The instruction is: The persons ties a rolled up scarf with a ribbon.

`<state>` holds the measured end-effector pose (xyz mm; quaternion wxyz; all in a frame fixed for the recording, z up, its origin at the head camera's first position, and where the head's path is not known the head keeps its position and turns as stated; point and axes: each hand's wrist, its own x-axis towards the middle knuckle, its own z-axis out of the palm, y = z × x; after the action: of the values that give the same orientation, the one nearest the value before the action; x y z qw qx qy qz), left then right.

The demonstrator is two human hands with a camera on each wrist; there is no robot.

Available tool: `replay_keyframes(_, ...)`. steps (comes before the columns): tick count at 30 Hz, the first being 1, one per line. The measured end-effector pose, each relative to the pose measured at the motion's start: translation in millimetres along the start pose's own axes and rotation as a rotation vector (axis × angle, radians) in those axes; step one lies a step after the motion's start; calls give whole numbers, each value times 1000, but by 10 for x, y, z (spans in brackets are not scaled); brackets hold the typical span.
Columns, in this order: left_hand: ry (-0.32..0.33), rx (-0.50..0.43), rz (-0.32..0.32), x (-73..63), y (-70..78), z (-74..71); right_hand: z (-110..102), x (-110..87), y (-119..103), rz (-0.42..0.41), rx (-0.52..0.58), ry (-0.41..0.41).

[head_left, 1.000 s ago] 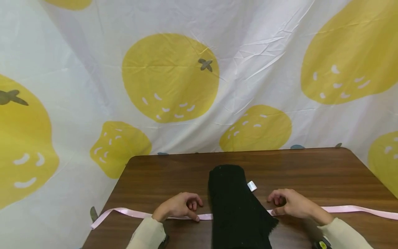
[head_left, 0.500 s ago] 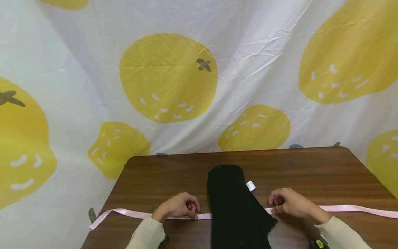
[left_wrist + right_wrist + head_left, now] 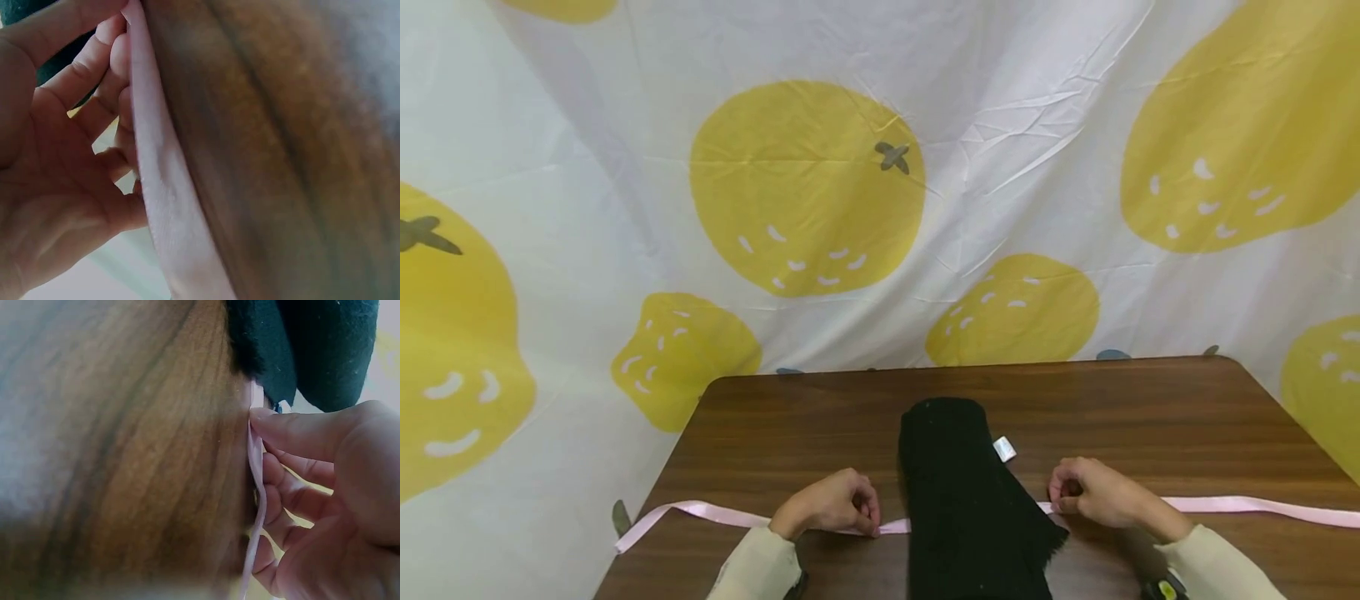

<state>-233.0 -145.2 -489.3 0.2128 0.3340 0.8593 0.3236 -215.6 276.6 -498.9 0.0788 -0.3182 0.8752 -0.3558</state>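
A folded black knit cloth [image 3: 962,500], perhaps a scarf, lies lengthwise on the table, with a frayed edge on its right. Beneath it a pink ribbon [image 3: 1240,504] runs from side to side, its middle hidden by the cloth. Left of the cloth, my left hand [image 3: 835,504] pinches the ribbon between thumb and fingers; the left wrist view has the ribbon [image 3: 159,144] trailing from those fingertips. On the other side my right hand [image 3: 1097,492] pinches the ribbon close to the frayed edge. In the right wrist view the thumb presses on the ribbon [image 3: 256,450] beside the cloth [image 3: 269,350].
The brown wooden table [image 3: 820,417] ends at a far edge against a white curtain [image 3: 1000,192] printed with yellow fruit. A small white tag [image 3: 1004,449] sticks out from the cloth's right side. The ribbon's left end hangs near the table's left edge.
My left fingers have closed down onto the ribbon, which now bunches at the fingertips. The right fingers have drawn in to pinch it too. The cloth stays in place.
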Motion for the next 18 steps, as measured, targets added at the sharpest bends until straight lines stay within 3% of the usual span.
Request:
replay_keyframes(5, -7, -42, -20, 19, -15, -30, -1, 3, 4, -39, -5, -13)
replay_keyframes(11, -8, -143, -97, 28, -10, -56, -8, 1, 0, -75, 98, -19)
replay_keyframes(14, -1, -160, -133, 29, 1, -61, -12, 9, 1, -43, 149, -28)
replay_keyframes(18, 12, -115, -140, 37, 21, -66, -21, 27, 2, 43, 190, -47)
